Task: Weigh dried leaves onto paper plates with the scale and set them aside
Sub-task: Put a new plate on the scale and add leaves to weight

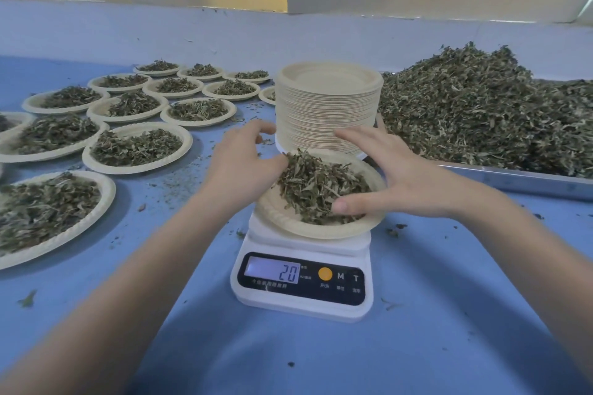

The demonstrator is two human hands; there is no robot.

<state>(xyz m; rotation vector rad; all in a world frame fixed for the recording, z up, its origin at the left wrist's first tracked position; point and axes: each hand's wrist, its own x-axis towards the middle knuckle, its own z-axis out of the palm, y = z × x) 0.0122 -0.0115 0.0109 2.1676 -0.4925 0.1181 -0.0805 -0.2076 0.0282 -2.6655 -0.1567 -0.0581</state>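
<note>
Blue table [417, 314] | plate [288, 221] on scale [301, 295] (reads 20) | hands flank it, left hand [244, 163] and right hand [385, 179] spread

blue bench [449, 298] | white scale [301, 282] near front, middle | stack of empty paper plates [327, 106] just behind scale | metal tray [519, 181] heaped with dried leaves, right of scale | filled plates [138, 147] in rows, left of scale | leaf crumbs [27, 300] scattered around scale
</note>
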